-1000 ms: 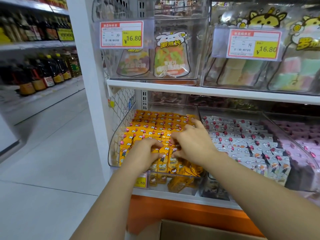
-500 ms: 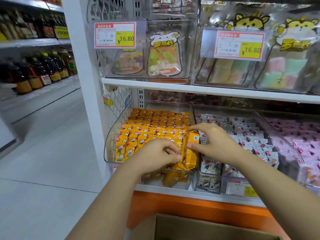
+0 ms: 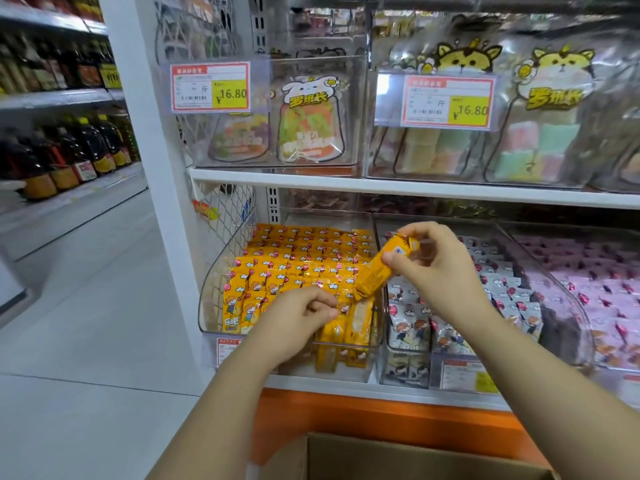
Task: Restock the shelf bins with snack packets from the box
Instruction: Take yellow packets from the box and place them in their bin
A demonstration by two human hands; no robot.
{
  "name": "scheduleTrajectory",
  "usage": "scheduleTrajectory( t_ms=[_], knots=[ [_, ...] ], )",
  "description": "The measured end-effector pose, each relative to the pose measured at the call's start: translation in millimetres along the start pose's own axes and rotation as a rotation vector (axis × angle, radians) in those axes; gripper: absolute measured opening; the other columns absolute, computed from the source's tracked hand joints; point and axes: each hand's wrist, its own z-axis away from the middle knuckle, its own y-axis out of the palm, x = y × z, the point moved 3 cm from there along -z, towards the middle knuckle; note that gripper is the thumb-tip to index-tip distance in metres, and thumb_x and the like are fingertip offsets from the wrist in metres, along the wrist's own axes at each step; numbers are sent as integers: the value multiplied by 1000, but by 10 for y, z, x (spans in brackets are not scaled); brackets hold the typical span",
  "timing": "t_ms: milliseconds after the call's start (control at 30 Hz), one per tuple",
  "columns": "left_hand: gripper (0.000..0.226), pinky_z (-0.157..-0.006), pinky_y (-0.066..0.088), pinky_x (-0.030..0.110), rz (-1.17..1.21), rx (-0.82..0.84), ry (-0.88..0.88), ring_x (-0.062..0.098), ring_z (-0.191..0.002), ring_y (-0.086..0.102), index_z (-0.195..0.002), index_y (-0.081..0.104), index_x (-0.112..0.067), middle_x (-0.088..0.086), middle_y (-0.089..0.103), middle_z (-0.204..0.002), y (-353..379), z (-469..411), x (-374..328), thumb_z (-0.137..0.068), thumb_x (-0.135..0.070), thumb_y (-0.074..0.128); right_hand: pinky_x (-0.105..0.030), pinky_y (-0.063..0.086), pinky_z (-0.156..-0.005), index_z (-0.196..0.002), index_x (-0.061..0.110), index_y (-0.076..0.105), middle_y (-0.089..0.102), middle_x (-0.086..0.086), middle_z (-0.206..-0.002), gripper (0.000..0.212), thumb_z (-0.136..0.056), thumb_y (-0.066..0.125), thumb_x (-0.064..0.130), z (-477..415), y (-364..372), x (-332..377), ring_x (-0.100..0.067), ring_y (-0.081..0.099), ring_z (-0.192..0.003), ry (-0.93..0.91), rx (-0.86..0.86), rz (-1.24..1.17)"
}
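Observation:
A clear shelf bin (image 3: pixel 211 282) on the lower shelf holds rows of yellow snack packets (image 3: pixel 298 258). My right hand (image 3: pixel 440 271) pinches one yellow packet (image 3: pixel 377 271) by its top end and holds it tilted above the bin's right front corner. My left hand (image 3: pixel 294 323) is low at the bin's front, fingers curled onto the front-row packets; whether it holds one I cannot tell. The cardboard box (image 3: pixel 398 459) shows only its open top edge at the bottom of the view.
To the right stand a bin of grey-white packets (image 3: pixel 491 282) and a bin of pink packets (image 3: pixel 595 271). Upper-shelf bins (image 3: pixel 311 133) carry 16.80 price tags. An orange base panel (image 3: pixel 363 420) runs under the shelf. An aisle floor (image 3: pixel 86 341) and bottle shelves (image 3: pixel 69 150) lie left.
My right hand has lifted a yellow packet up and right, out of the front row. My left hand stayed at the bin's front. The camera moved closer.

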Motion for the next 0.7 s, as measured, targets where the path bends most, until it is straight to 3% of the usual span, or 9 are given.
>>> scheduleTrajectory(
  t_ms=[167,267,367,500,600,700],
  knots=[
    [18,-73,40,7,-99,-157,29,1,-91,56,-110,65,-24,-16,62,-95,-66,7,-11,-95,-24,55,-8,45,-62,-97,23,56,65,0,-90,28,-78,76,22,88,77,-20,1,60,-73,70,12,-43],
    [20,-66,39,8,-132,-262,14,6,-85,58,-112,64,-21,-13,61,-93,-76,20,-18,-97,-26,51,-14,48,-66,-97,25,54,65,3,-88,30,-76,76,27,112,105,6,-7,62,-78,60,7,-21],
    [23,-64,43,15,-147,-246,9,9,-81,62,-115,63,-21,-10,63,-92,-85,22,-30,-99,-25,48,-11,48,-64,-95,27,54,63,4,-85,29,-76,76,28,114,94,12,-2,59,-71,57,-25,-62],
    [26,-82,38,17,-283,-184,35,7,-103,52,-119,62,-25,-7,57,-113,-68,0,-12,-98,-20,49,-14,48,-67,-100,26,57,61,1,-90,31,-76,75,33,137,36,-28,-3,58,-73,46,-107,-45],
    [26,-79,39,20,-424,-158,7,8,-105,48,-116,63,-32,-8,51,-113,-18,7,18,-97,-20,50,-25,47,-69,-103,27,56,57,-3,-93,33,-76,72,39,170,-22,-62,-12,56,-75,52,-153,-21],
    [24,-76,38,20,-591,-221,62,10,-113,41,-113,64,-35,-11,50,-117,19,11,-118,-97,-26,48,-31,52,-68,-102,27,56,60,-4,-93,31,-77,71,38,212,-25,-88,-16,59,-77,97,-91,-27]
  ],
)
